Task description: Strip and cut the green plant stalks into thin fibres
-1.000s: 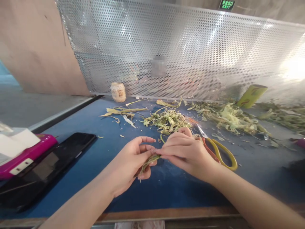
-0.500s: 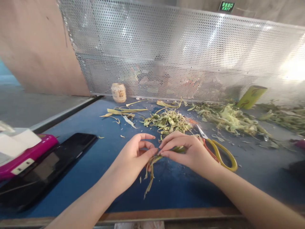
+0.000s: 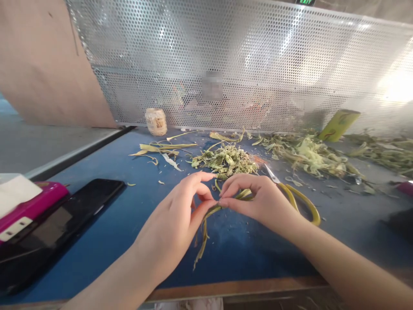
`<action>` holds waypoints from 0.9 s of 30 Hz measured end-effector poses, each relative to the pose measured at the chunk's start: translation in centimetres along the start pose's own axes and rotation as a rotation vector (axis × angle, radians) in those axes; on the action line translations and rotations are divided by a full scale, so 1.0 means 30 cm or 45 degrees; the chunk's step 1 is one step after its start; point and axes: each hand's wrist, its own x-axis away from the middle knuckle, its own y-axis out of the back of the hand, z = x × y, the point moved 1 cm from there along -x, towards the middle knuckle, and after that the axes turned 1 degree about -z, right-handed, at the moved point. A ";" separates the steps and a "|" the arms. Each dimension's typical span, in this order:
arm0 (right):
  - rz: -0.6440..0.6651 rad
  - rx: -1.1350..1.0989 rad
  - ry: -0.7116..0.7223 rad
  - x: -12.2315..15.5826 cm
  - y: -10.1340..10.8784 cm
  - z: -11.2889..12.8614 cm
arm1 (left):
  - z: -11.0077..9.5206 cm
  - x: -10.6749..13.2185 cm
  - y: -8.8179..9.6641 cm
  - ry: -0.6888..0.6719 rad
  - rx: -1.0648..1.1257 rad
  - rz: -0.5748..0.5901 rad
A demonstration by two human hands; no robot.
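My left hand [image 3: 179,215] and my right hand [image 3: 258,200] meet over the blue table top [image 3: 129,172], both pinching the same green-yellow leaf strip [image 3: 206,226]. The strip runs between the fingertips, and its loose ends hang down toward the table. A loop of it shows inside my right hand's curled fingers. Yellow-handled scissors [image 3: 298,200] lie on the table just behind and right of my right hand. A heap of shredded green leaf [image 3: 226,159] sits just beyond the hands.
A black phone [image 3: 54,224] and a pink case [image 3: 29,206] lie at the left. A twine roll [image 3: 155,121] stands by the perforated metal screen [image 3: 226,64]. More leaf scraps [image 3: 309,155] and a green-yellow tube [image 3: 338,125] are at the back right. The table's wooden front edge [image 3: 238,287] is near.
The strip was bunched in my left palm; now it is drawn out and its ends hang down. Both hands have lifted slightly and the fingertips pinch closer together.
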 end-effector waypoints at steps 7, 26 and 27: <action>0.147 0.096 0.031 0.007 0.012 0.015 | 0.013 0.006 0.005 -0.225 -0.068 0.044; 0.349 0.334 0.218 0.021 0.029 0.018 | 0.020 0.004 -0.006 -0.184 -0.036 0.132; 0.341 0.340 0.224 0.022 0.029 0.019 | 0.012 0.000 -0.005 -0.171 -0.014 0.118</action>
